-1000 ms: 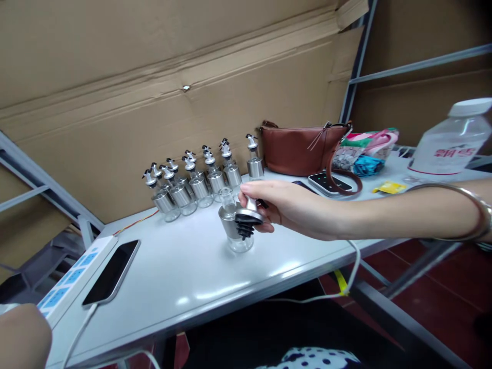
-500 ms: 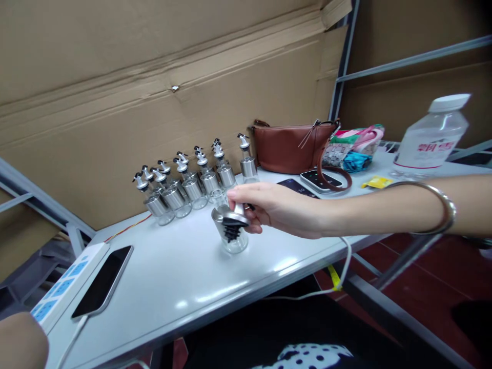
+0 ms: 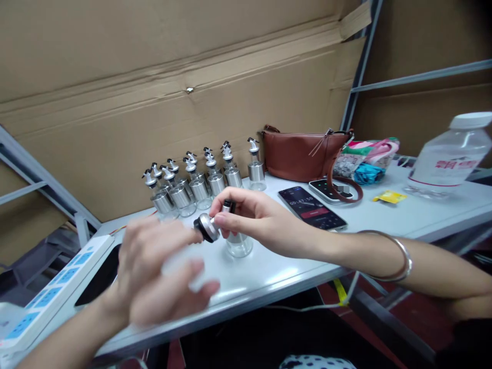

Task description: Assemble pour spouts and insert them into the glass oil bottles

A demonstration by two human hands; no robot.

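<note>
My right hand (image 3: pixel 257 218) pinches a metal pour spout (image 3: pixel 208 227) between thumb and fingers. The spout is tilted on its side, its black stopper end pointing left. Behind and below that hand stands a glass bottle (image 3: pixel 240 247) on the table, its upper part hidden by my fingers. My left hand (image 3: pixel 161 271), smeared by motion, is raised at the left with its thumb apart from the fingers and seems to hold nothing. Its fingertips come up close to the black stopper end; whether they touch cannot be told.
Several glass-and-steel bottles (image 3: pixel 200 190) with pour spouts stand along the cardboard wall (image 3: pixel 115 128). A brown bag (image 3: pixel 303 156), two phones, a yellow packet (image 3: pixel 389 197) and a water bottle (image 3: pixel 449 159) are at the right. A power strip (image 3: pixel 57 287) lies at the left edge.
My left hand has come up from the lower left corner towards the spout. My right hand has turned the spout from stopper-down to pointing left. The view has shifted slightly.
</note>
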